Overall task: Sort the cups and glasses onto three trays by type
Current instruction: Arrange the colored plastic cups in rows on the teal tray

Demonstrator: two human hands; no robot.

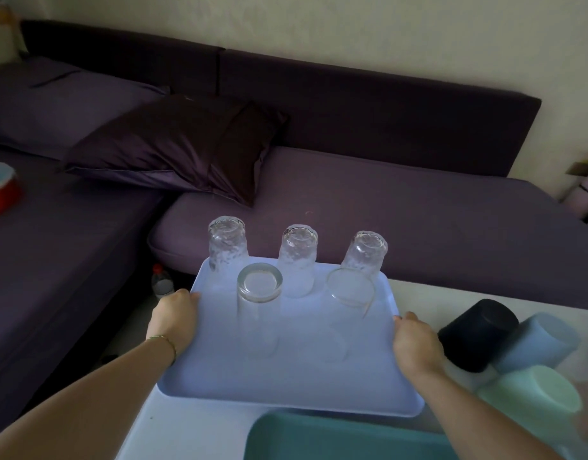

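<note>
A light blue tray (299,380) sits over the white table's far left corner. My left hand (174,315) grips its left rim and my right hand (415,341) grips its right rim. On the tray stand several upside-down glasses: three textured ones in the back row (226,242) (298,257) (364,254) and two smooth clear ones in front (257,303) (350,297). To the right, on the table, stand upside-down plastic cups: a black cup (475,333), a blue cup (538,343) and a green cup (531,396).
A teal tray (335,439) lies at the near edge of the white table (193,426). Behind the table runs a purple sofa (402,220) with a dark cushion (173,151). A plastic bottle (161,282) stands on the floor. A red container (0,190) sits far left.
</note>
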